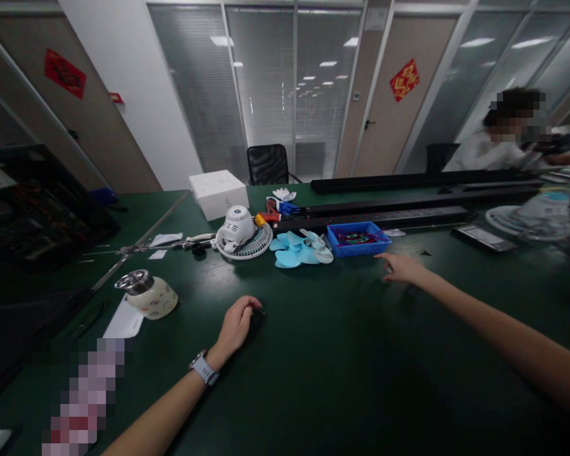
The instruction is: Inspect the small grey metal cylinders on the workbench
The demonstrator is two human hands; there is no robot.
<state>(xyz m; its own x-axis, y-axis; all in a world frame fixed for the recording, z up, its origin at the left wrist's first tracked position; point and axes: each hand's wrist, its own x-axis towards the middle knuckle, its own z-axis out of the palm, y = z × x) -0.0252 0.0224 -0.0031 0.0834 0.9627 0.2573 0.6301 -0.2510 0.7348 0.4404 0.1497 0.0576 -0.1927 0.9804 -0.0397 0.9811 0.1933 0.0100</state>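
Observation:
My left hand [236, 322], with a watch [204, 367] on its wrist, rests on the green table with its fingers curled together. A small dark bit shows at its fingertips, too small to name. My right hand [401, 268] hovers over the table by the front right corner of a blue tray [361, 249], its fingers apart and the index finger stretched toward the tray. In the tray lie coloured wires [356, 238]. Light-blue fan blades [300, 249] lie just left of the tray. Left of them is a white fan head [240, 231] with its grille.
A cream bottle [156, 297] stands at left on white paper [124, 320]. Behind are a white box [219, 193], gloves [285, 201] and long black rails [384, 215]. At right lie a flat metal-and-black device [484, 239] and another fan [527, 215]. A person [491, 142] sits across the table.

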